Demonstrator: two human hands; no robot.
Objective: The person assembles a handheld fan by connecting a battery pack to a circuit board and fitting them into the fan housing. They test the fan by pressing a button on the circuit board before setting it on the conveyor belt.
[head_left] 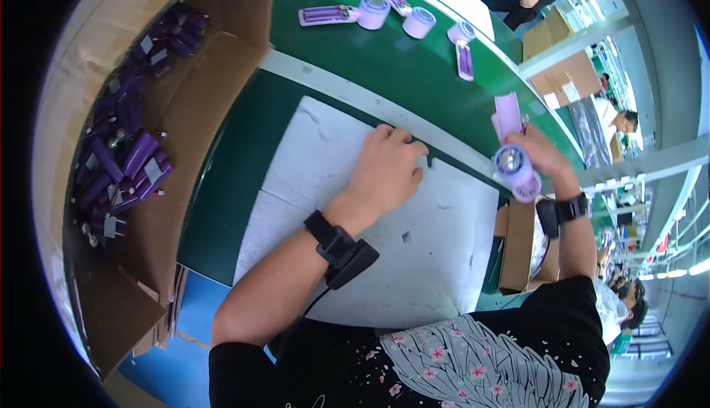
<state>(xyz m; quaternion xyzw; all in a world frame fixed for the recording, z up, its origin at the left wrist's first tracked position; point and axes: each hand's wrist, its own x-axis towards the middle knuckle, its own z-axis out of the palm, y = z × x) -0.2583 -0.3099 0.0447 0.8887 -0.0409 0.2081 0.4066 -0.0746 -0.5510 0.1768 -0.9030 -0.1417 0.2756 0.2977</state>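
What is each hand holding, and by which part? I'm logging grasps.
Right hand holds a lilac handheld fan, grip around its handle below the round head. Left hand holds nothing, resting on the white foam pad.

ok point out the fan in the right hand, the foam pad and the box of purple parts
fan [515,167]: head view, on its round front grille
foam pad [436,245]: head view, bare middle of the white sheet
box [185,119]: head view, bare cardboard inner wall

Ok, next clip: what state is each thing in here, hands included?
Left hand: flat, palm down on the white foam mat, holding nothing.
Right hand: closed around a lilac handheld fan, raised off the mat.
Cardboard box: open, with purple battery cells piled inside.
Lilac fan parts: lying loose on the green belt.
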